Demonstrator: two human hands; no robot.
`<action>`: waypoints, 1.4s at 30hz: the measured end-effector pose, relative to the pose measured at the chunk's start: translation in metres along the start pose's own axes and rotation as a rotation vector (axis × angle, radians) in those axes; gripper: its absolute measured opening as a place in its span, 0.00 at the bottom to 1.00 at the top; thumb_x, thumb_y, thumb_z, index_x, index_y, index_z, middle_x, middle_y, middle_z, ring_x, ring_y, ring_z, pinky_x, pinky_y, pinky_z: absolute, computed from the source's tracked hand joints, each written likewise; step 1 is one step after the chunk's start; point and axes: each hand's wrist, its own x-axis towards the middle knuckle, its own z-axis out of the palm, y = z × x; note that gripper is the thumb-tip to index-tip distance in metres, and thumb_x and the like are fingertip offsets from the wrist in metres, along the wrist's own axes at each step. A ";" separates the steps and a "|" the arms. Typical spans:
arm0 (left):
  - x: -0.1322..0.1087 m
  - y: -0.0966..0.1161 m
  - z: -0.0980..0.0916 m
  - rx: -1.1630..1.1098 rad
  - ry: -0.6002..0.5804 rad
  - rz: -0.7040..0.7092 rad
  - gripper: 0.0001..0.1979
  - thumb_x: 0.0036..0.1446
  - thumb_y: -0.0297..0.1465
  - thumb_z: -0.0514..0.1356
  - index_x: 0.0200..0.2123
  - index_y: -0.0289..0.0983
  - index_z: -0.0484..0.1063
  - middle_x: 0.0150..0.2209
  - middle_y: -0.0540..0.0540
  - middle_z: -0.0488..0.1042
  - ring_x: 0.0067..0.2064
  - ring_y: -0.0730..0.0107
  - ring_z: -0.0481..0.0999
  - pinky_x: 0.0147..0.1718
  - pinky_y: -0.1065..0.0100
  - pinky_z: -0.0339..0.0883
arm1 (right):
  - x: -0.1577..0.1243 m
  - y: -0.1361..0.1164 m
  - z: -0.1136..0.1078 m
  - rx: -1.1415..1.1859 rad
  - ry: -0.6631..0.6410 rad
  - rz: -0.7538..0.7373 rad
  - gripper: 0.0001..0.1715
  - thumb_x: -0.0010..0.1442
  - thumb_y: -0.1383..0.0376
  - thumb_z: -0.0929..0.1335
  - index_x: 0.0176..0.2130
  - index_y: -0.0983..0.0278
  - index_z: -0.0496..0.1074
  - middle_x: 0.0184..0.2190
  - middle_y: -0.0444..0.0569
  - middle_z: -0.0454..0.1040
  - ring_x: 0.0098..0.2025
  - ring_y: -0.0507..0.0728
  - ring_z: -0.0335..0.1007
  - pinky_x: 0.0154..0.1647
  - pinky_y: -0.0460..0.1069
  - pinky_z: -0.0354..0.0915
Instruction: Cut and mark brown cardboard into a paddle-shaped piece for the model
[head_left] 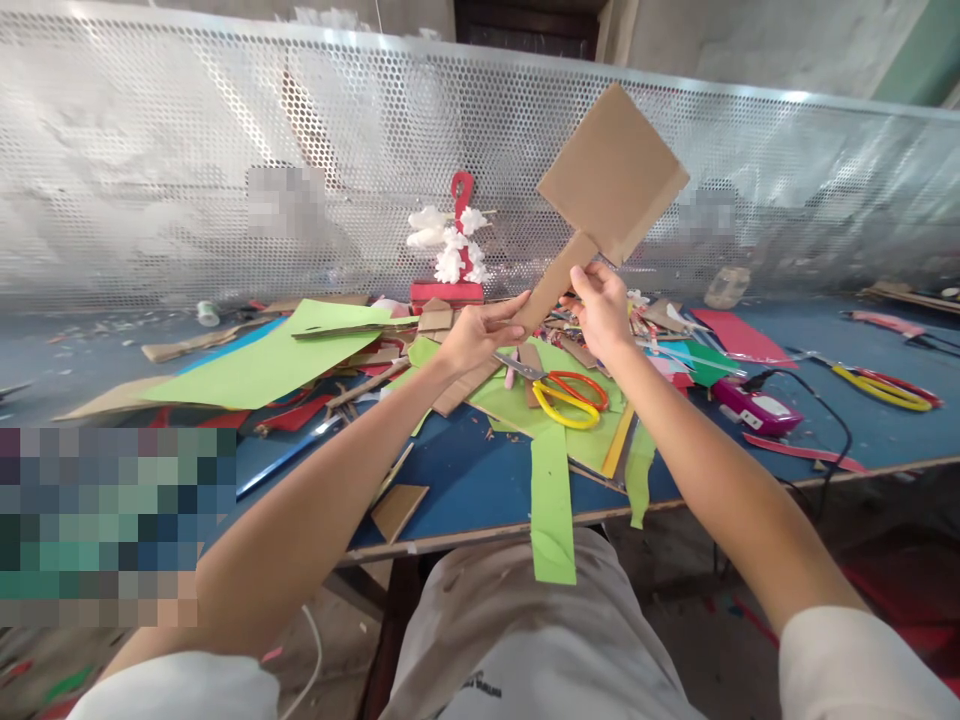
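Both hands hold up a cardboard paddle shape [613,165], a square set cornerwise on a narrow cardboard strip [559,280]. My left hand [480,335] pinches the strip's lower end between thumb and fingers. Higher up, near where strip and square meet, my right hand [600,305] grips the strip's right side. Below them lie scissors with red and yellow handles [570,398], blades apart, on green paper and cardboard scraps. A green paper strip [553,500] hangs over the table's front edge.
A red stand with white flower shapes [454,250] is at the back, before a perforated metal screen [360,150]. Green sheets [277,360] lie left. At right are a purple device [757,405] with a black cord and a second pair of scissors [881,388].
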 end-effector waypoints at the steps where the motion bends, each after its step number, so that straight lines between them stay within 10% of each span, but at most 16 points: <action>1: 0.000 0.000 0.000 0.010 0.006 -0.002 0.39 0.53 0.43 0.78 0.67 0.40 0.77 0.64 0.39 0.79 0.62 0.36 0.81 0.61 0.38 0.79 | 0.000 0.000 0.000 0.004 -0.002 0.000 0.33 0.53 0.38 0.79 0.37 0.57 0.67 0.35 0.45 0.76 0.39 0.55 0.76 0.40 0.52 0.80; 16: -0.003 0.006 0.001 0.075 0.082 -0.029 0.38 0.51 0.45 0.78 0.64 0.39 0.80 0.65 0.43 0.78 0.64 0.34 0.80 0.65 0.33 0.73 | -0.004 0.001 0.005 0.033 -0.008 -0.005 0.34 0.50 0.38 0.80 0.37 0.57 0.69 0.35 0.44 0.78 0.35 0.54 0.77 0.37 0.50 0.80; 27: -0.006 0.015 0.010 0.215 0.068 0.072 0.41 0.64 0.42 0.69 0.76 0.37 0.64 0.52 0.39 0.86 0.50 0.54 0.87 0.55 0.53 0.81 | -0.012 -0.006 0.013 -0.039 -0.023 -0.007 0.32 0.51 0.38 0.80 0.36 0.58 0.70 0.33 0.45 0.78 0.33 0.55 0.76 0.37 0.52 0.79; 42: -0.002 0.014 0.012 0.044 0.142 -0.038 0.38 0.62 0.46 0.69 0.71 0.35 0.70 0.40 0.41 0.87 0.41 0.55 0.86 0.41 0.59 0.79 | -0.024 -0.012 0.022 0.002 -0.143 0.140 0.28 0.49 0.44 0.81 0.37 0.59 0.75 0.35 0.46 0.81 0.35 0.56 0.78 0.41 0.53 0.79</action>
